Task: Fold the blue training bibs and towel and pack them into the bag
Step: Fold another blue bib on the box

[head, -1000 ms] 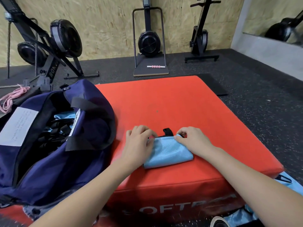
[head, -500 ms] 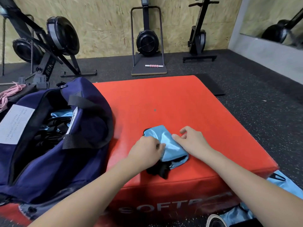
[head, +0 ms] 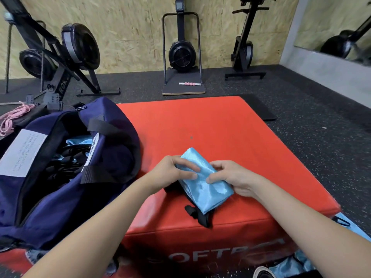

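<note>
Folded blue bib [head: 204, 183] sits on the red foam box [head: 230, 133], near its front edge, black straps trailing below. Your left hand [head: 170, 173] and right hand [head: 230, 177] both hold it, fingers curled over the top. Navy bag [head: 60, 177] lies open just left, more blue fabric inside.
</note>
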{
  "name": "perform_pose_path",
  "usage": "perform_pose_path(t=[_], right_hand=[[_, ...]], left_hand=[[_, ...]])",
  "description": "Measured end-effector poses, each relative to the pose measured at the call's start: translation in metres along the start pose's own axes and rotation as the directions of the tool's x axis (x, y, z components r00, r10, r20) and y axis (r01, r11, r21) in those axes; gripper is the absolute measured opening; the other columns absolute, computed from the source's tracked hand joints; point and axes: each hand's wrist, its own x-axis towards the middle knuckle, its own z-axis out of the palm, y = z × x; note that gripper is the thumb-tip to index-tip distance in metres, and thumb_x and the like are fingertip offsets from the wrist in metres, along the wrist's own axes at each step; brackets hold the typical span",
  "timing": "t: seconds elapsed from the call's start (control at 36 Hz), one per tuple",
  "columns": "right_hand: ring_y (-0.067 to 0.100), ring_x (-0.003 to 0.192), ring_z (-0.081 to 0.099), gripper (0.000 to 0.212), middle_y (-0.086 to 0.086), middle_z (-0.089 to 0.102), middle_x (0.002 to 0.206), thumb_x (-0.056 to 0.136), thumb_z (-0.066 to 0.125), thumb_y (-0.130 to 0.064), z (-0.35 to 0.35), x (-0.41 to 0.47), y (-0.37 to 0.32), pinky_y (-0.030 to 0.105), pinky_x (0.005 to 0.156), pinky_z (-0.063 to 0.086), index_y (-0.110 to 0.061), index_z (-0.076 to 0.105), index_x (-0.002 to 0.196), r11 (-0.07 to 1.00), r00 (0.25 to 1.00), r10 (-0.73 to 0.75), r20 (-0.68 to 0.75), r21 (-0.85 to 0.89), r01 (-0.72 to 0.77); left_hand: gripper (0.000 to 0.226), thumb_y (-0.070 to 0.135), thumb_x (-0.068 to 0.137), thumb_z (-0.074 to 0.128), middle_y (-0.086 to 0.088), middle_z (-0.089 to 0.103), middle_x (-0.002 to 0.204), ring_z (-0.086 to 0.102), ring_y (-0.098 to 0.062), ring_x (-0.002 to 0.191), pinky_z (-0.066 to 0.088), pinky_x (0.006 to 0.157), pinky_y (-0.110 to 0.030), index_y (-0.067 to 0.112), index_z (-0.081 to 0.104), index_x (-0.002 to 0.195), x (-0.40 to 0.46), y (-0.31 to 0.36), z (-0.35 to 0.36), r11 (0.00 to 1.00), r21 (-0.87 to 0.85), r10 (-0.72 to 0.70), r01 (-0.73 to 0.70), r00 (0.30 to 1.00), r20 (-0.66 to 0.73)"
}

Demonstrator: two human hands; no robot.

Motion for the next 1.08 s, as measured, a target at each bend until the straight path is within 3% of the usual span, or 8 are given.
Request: perform_pose_path(t=[0.31, 0.42, 0.53, 0.61, 0.72, 0.92, 1.0, 1.08], right_hand=[[0.025, 0.1, 0.069, 0.04, 0.015, 0.072, 0.111, 0.083, 0.075, -0.003, -0.009, -0.022, 0.002, 0.041, 0.086, 0.058, -0.001, 0.063, 0.121, 0.992, 0.988, 0.069, 0.14, 0.094, -0.083], [0.022, 0.087, 0.071, 0.046, 0.009, 0.074, 0.099, 0.079, 0.077, 0.001, 0.006, -0.025, -0.002, 0.035, 0.072, 0.059, -0.001, 0.059, 0.121, 0.984, 0.995, -0.068, -0.077, 0.157, 0.079], [0.015, 0.066, 0.069, 0.039, 0.01, 0.069, 0.088, 0.081, 0.076, 0.0, 0.029, -0.024, -0.009, 0.028, 0.055, 0.054, -0.009, 0.05, 0.109, 0.921, 0.883, -0.182, -0.432, 0.238, 0.307], [0.012, 0.064, 0.046, 0.039, 0.0, 0.047, 0.075, 0.083, 0.079, -0.013, 0.037, -0.024, -0.01, 0.026, 0.06, 0.039, -0.021, 0.041, 0.083, 0.923, 0.723, -0.353, -0.594, -0.092, 0.375], [0.002, 0.058, 0.036, 0.033, -0.003, 0.04, 0.068, 0.088, 0.069, 0.0, 0.057, -0.036, -0.021, 0.017, 0.057, 0.032, -0.014, 0.043, 0.074, 0.809, 0.651, -0.585, -0.484, -0.297, 0.507], [-0.006, 0.073, 0.057, 0.031, -0.015, 0.068, 0.076, 0.091, 0.057, 0.009, 0.106, -0.045, -0.043, 0.006, 0.072, 0.04, -0.016, 0.068, 0.078, 0.775, 0.646, -0.631, -0.43, -0.308, 0.552], [0.01, 0.054, 0.042, 0.022, -0.002, 0.063, 0.073, 0.091, 0.063, 0.001, 0.129, -0.038, -0.055, 0.017, 0.05, 0.037, -0.019, 0.071, 0.098, 0.784, 0.691, -0.619, -0.373, -0.245, 0.57], [0.017, 0.062, 0.051, 0.028, -0.012, 0.072, 0.088, 0.087, 0.072, -0.013, 0.152, -0.025, -0.069, 0.031, 0.059, 0.043, -0.034, 0.07, 0.105, 0.77, 0.713, -0.638, -0.291, -0.265, 0.581]], left_hand=[[0.016, 0.01, 0.084, 0.076, 0.006, 0.076, 0.099, 0.068, -0.003, 0.094, 0.048, 0.082, -0.014, 0.018, 0.079, 0.098, -0.026, -0.002, -0.008, 0.979, -0.205, -0.032, -0.006, 0.983, -0.183], [0.017, 0.009, 0.084, 0.076, 0.002, 0.076, 0.1, 0.067, -0.004, 0.089, 0.052, 0.081, -0.016, 0.021, 0.08, 0.095, -0.042, 0.002, -0.008, 0.968, -0.232, 0.015, -0.097, 0.943, -0.332], [0.025, 0.01, 0.085, 0.072, -0.005, 0.072, 0.096, 0.066, -0.013, 0.074, 0.056, 0.07, -0.025, 0.025, 0.076, 0.106, -0.059, 0.008, -0.01, 0.951, -0.237, 0.098, -0.197, 0.923, -0.372], [0.036, 0.024, 0.08, 0.07, -0.008, 0.072, 0.1, 0.072, -0.025, 0.08, 0.059, 0.082, -0.042, 0.038, 0.069, 0.113, -0.073, 0.007, -0.01, 0.973, -0.101, 0.155, -0.206, 0.914, -0.375], [0.034, 0.009, 0.086, 0.066, 0.011, 0.071, 0.107, 0.067, -0.002, 0.095, 0.049, 0.086, -0.019, 0.035, 0.073, 0.107, -0.095, 0.004, -0.014, 0.972, 0.074, 0.231, -0.223, 0.846, -0.48], [0.026, 0.015, 0.088, 0.07, 0.009, 0.068, 0.093, 0.065, -0.005, 0.092, 0.05, 0.084, -0.024, 0.038, 0.077, 0.095, -0.122, -0.005, -0.035, 0.963, 0.091, 0.251, -0.253, 0.72, -0.647], [0.024, 0.012, 0.088, 0.071, 0.01, 0.07, 0.092, 0.065, -0.001, 0.09, 0.047, 0.082, -0.019, 0.034, 0.078, 0.093, -0.132, -0.006, -0.052, 0.959, 0.042, 0.223, -0.281, 0.65, -0.726], [0.021, 0.014, 0.089, 0.071, 0.014, 0.074, 0.096, 0.065, 0.002, 0.093, 0.046, 0.084, -0.016, 0.033, 0.078, 0.094, -0.144, -0.007, -0.076, 0.959, 0.052, 0.204, -0.279, 0.552, -0.808]])
